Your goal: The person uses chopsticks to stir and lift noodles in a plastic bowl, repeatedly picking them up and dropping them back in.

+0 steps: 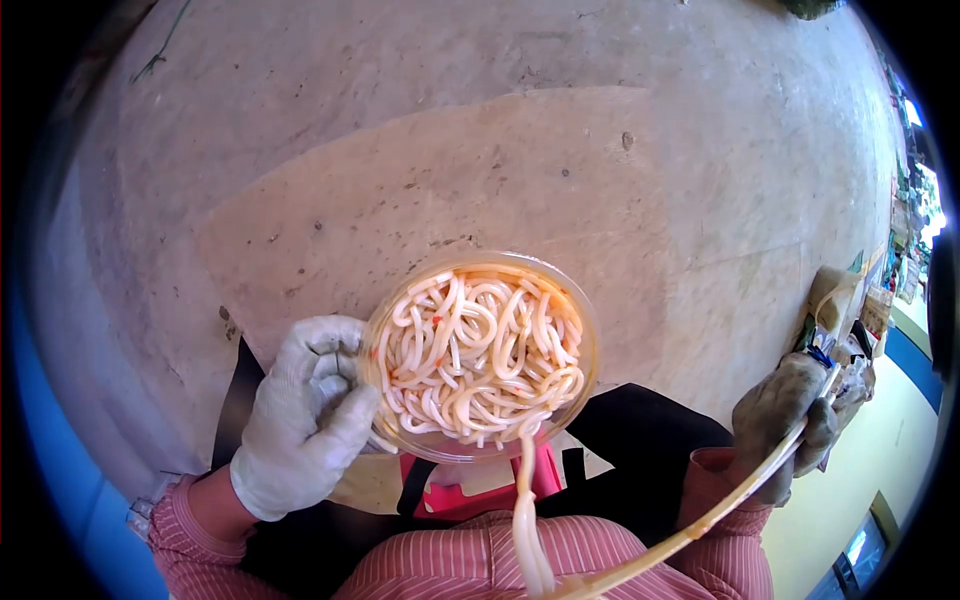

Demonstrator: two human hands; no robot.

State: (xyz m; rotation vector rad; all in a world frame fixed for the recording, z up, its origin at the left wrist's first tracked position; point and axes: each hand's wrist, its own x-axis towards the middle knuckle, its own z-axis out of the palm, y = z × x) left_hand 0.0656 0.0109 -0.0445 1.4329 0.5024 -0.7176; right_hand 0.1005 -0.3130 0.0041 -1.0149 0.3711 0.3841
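Note:
My left hand [310,415], in a whitish work glove, is closed on the left rim of a round clear plastic bowl [592,345]. Thick pale noodles [480,355] with reddish bits and an orange tint fill it. At the right, my right hand [785,420], in a dirt-stained glove, grips the upper end of chopsticks [700,525]. They slant down toward my chest and leave the view at the bottom edge. A few long noodles [527,520] stretch from the bowl's near edge down toward the chopsticks' lower end, which is out of view.
Stained concrete floor [450,150] spreads out ahead. Beneath the bowl, between my dark-clad legs, something pink [490,490] shows. Assorted items, including a beige container [832,295], stand along the right side by a yellow and blue wall [880,460]. A blue surface [50,480] borders the left.

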